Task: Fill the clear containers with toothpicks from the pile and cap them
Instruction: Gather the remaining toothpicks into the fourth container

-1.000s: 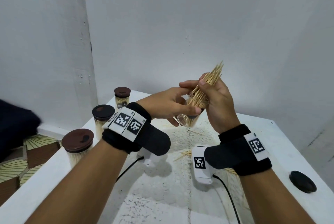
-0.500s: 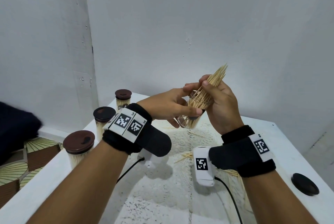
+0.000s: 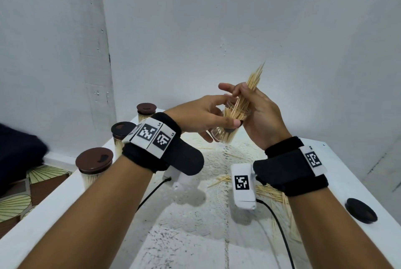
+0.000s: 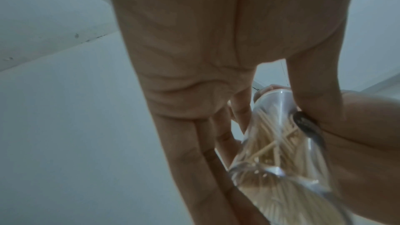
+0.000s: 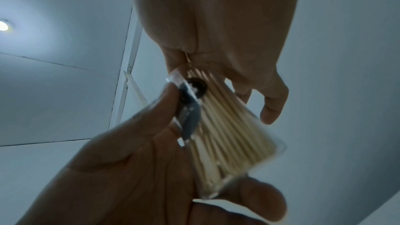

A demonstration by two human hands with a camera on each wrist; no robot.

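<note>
Three capped jars (image 3: 93,165) stand at the table's left edge. Left hand (image 3: 201,116) grips the tilted container (image 3: 225,134) above the table; right hand (image 3: 260,114) pinches the toothpicks (image 3: 249,92) half inside it. Splayed tips could catch the rim and spill; loose cap (image 3: 360,210) waits far right

Left grip (image 3: 202,116) and right grip (image 3: 258,112) curled, raised together

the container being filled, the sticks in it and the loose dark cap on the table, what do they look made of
Container: seemingly clear glossy plastic, since the sticks show through its wall and it catches highlights; glass can't be ruled out.
Toothpicks: pale, matt, thin and pointed, most likely wood or bamboo.
Loose cap: dark, smooth, dull-sheened disc, probably plastic.
</note>
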